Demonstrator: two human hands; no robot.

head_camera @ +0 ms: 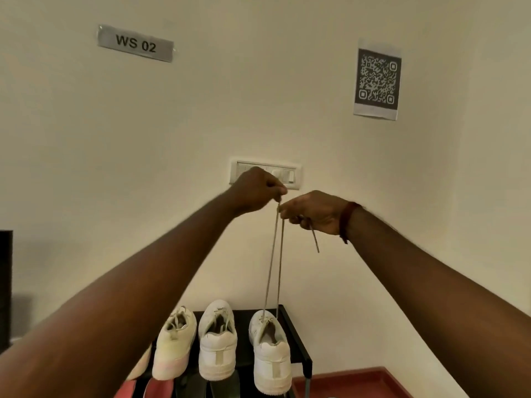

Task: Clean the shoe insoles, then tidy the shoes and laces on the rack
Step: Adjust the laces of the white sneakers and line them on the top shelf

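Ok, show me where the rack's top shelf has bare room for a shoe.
Widest bare patch: black shelf between the middle white shoe and the right shoe. A thin strip lies between the right shoe and the rack's right rail. Leftward it is crowded: the cream shoe sits close beside the middle one, and an arm hides the rest.

white shoes point(217, 340), black rack point(296, 334), red tray point(359, 380), grey laces point(274, 259)

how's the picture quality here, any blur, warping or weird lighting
Head view: dim, warm yellowish light, no glare; a soft shadow on the wall lower left. Head view: wide-angle warping tilts the WS 02 sign and stretches the forearms. Head view: the code sheet looks smeared, the laces slightly soft.
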